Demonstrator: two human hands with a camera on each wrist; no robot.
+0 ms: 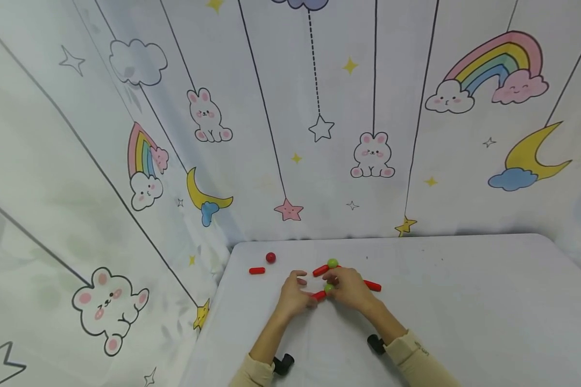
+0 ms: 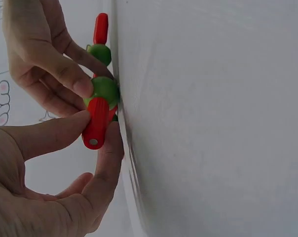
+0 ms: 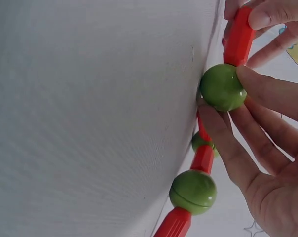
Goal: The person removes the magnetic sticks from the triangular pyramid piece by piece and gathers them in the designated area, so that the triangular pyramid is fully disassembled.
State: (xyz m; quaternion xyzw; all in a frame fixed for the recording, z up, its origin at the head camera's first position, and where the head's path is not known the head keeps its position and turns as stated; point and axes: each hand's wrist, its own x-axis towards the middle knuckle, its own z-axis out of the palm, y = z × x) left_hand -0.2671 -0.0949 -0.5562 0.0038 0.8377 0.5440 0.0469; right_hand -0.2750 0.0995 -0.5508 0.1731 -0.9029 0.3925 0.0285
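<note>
My left hand [image 1: 295, 294] pinches a red magnetic-looking rod [image 2: 94, 126] between thumb and finger; a small metal disc shows on its near end. The rod's other end meets a green ball [image 3: 223, 88], which my right hand [image 1: 351, 287] pinches between thumb and fingers. Beyond the hands, another red rod [image 1: 321, 270] touches a second green ball [image 1: 333, 263]. In the right wrist view, a further green ball [image 3: 193, 192] joins a red rod [image 3: 203, 159] and a lower red rod [image 3: 173, 224]. My right hand partly hides these pieces in the head view.
A loose red ball [image 1: 270, 257] and a loose red rod [image 1: 257, 271] lie at the back left of the white table [image 1: 465, 312]. Patterned cloth [image 1: 271, 107] hangs behind and to the left. Black wrist-worn devices [image 1: 284, 364] sit near both sleeves.
</note>
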